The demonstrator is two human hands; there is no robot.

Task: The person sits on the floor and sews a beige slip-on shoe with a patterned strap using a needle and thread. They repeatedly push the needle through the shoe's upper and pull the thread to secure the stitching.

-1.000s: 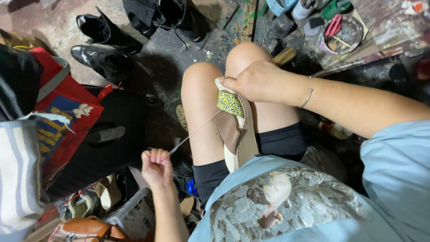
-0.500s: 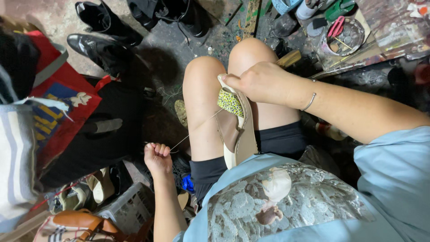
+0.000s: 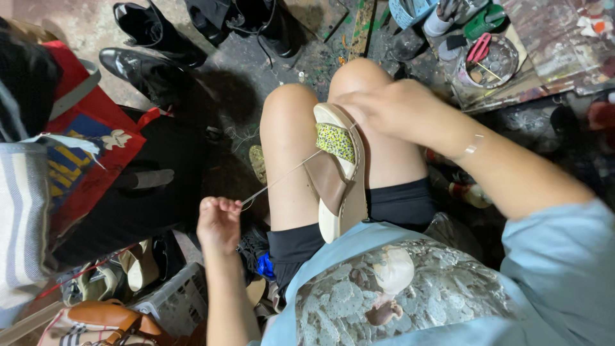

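Your right hand (image 3: 384, 106) grips the cream sandal (image 3: 343, 176) on your lap; your left hand (image 3: 218, 221) pinches the taut thread (image 3: 282, 176), hands apart.

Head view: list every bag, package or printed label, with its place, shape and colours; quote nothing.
Red bag: left side, soft, blue and yellow printed panel.
Striped bag: far left, grey and white bands.
Plastic crate: bottom left, grey lattice.
Round tin: top right, holds red-handled pliers.

A red bag (image 3: 83, 160) with a blue and yellow printed panel stands at the left on the floor. Beside it, nearer, lies a grey and white striped bag (image 3: 22, 218).
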